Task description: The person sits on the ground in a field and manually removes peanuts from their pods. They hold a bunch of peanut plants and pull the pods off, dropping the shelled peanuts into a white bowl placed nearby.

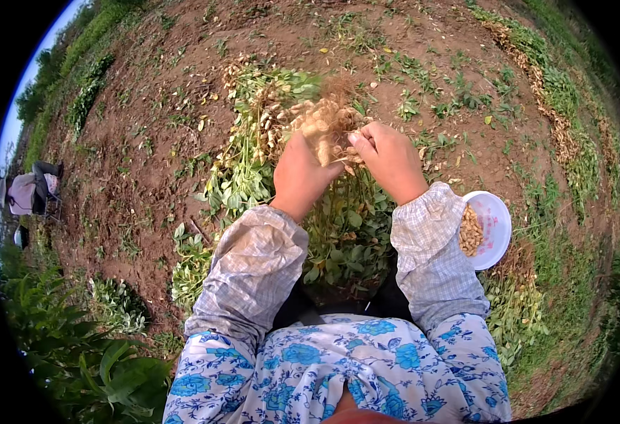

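My left hand (300,172) grips an uprooted peanut plant below its roots, thumb toward the right. A thick cluster of tan peanut pods (320,127) fans out above that hand, partly blurred, with thin roots at the top. At the cluster's right side, my right hand (392,161) pinches pods between thumb and fingers; which pod exactly is hidden. The plant's green leafy stems (350,228) hang down toward my lap. Beside my right forearm stands a white plastic bucket (495,228) bearing red writing, with loose peanut pods (470,233) inside.
More pulled peanut plants (243,180) lie on brown soil (156,127) just left of my hands. A row of plants (559,106) runs along the right. Far left, a person (29,191) sits on a seat. Leafy green plants (92,360) fill the lower left.
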`<state>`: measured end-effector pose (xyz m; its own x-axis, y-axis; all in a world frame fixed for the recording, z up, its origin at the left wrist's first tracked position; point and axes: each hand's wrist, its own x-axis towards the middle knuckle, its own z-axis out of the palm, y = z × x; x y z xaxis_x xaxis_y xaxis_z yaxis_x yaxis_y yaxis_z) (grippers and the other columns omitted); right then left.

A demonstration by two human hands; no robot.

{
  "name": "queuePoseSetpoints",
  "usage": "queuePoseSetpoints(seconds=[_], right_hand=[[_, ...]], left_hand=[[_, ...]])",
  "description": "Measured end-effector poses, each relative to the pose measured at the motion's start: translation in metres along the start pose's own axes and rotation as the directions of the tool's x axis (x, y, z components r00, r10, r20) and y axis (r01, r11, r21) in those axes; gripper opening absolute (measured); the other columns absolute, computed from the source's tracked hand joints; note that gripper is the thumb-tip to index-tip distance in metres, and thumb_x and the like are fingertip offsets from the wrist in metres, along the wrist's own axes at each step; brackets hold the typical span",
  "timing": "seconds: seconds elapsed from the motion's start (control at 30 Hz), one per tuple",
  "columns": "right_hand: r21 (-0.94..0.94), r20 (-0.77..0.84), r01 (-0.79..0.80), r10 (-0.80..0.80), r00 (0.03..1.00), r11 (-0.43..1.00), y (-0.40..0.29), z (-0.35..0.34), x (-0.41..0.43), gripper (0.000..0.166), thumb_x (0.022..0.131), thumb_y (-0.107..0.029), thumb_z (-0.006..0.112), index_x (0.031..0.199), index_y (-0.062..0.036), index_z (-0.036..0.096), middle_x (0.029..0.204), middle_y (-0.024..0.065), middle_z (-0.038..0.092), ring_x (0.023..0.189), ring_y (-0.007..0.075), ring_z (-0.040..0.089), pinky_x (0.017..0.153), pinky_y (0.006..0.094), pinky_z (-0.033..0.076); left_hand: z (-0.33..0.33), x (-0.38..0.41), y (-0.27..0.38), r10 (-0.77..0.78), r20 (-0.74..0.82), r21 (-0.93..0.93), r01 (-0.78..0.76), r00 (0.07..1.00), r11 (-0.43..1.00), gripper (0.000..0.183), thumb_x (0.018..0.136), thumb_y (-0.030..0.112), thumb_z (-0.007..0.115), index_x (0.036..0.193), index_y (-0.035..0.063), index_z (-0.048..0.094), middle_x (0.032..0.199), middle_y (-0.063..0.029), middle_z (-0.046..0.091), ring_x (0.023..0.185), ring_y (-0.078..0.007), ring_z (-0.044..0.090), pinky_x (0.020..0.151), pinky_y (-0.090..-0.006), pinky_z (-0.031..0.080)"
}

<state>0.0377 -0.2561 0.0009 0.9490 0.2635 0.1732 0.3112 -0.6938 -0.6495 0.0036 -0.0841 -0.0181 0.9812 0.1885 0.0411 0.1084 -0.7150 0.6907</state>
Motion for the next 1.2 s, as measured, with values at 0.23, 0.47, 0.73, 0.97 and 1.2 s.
queuePoseSetpoints(seconds=[0.23, 0.47, 0.73, 0.97, 1.2], right_hand=[[-0.114, -0.035, 0.318, -0.324, 0.945, 0.941, -0.023, 0.005, -0.027, 0.021, 0.083, -0.027, 0.064, 0.076, -0.0069, 0.060, 0.072, 0.0099, 0.060, 0.067, 0.0314, 0.061, 0.058, 0.0425, 0.049], [0.020, 0.040, 0.262, -0.262, 0.964, 0.965, -0.033, -0.006, -0.033, 0.018, 0.078, -0.020, 0.068, 0.071, -0.0068, 0.059, 0.067, 0.0089, 0.058, 0.059, 0.0274, 0.058, 0.053, 0.0374, 0.045], [0.839, 0.367, -0.331, -0.001, 0.930, 0.432, -0.054, -0.017, -0.035, 0.019, 0.094, -0.016, 0.048, 0.105, -0.0029, 0.059, 0.091, 0.0018, 0.063, 0.063, 0.0036, 0.050, 0.053, 0.0191, 0.041], [0.183, 0.067, 0.010, -0.022, 0.998, 0.983, -0.034, 0.019, -0.017, 0.045, 0.087, -0.044, 0.065, 0.100, -0.0017, 0.056, 0.090, 0.0135, 0.062, 0.080, 0.0263, 0.062, 0.068, 0.0381, 0.049], [0.061, -0.040, 0.064, -0.062, 0.997, 0.996, -0.016, 0.029, -0.010, 0.033, 0.084, -0.032, 0.064, 0.095, -0.0020, 0.058, 0.088, 0.0185, 0.063, 0.080, 0.0355, 0.063, 0.069, 0.0444, 0.050]], left_hand=[[-0.005, 0.001, -0.004, 0.024, -0.026, -0.043, -0.025, 0.999, 0.999, 0.071, 0.064, 0.026, 0.083, 0.122, 0.0046, 0.049, 0.108, -0.0161, 0.062, 0.101, -0.0336, 0.062, 0.084, -0.0411, 0.050], [-0.007, -0.005, -0.005, 0.142, -0.115, -0.064, -0.150, 0.983, 0.987, 0.065, 0.065, 0.031, 0.082, 0.112, 0.0041, 0.046, 0.103, -0.0210, 0.064, 0.093, -0.0419, 0.062, 0.078, -0.0469, 0.049], [-0.011, 0.008, 0.002, -0.158, -0.061, 0.027, 0.160, 0.986, 0.987, 0.063, 0.066, 0.035, 0.083, 0.117, 0.0082, 0.056, 0.107, -0.0144, 0.065, 0.097, -0.0311, 0.065, 0.081, -0.0410, 0.051], [0.004, -0.001, 0.000, -0.015, -0.083, 0.055, 0.020, 0.996, 0.998, 0.053, 0.073, 0.037, 0.076, 0.112, 0.0055, 0.058, 0.101, -0.0152, 0.064, 0.094, -0.0339, 0.064, 0.078, -0.0435, 0.050], [0.007, -0.003, 0.007, -0.023, -0.100, 0.076, 0.030, 0.995, 0.997, 0.051, 0.073, 0.034, 0.075, 0.106, 0.0027, 0.052, 0.098, -0.0177, 0.064, 0.092, -0.0365, 0.063, 0.076, -0.0455, 0.050]])
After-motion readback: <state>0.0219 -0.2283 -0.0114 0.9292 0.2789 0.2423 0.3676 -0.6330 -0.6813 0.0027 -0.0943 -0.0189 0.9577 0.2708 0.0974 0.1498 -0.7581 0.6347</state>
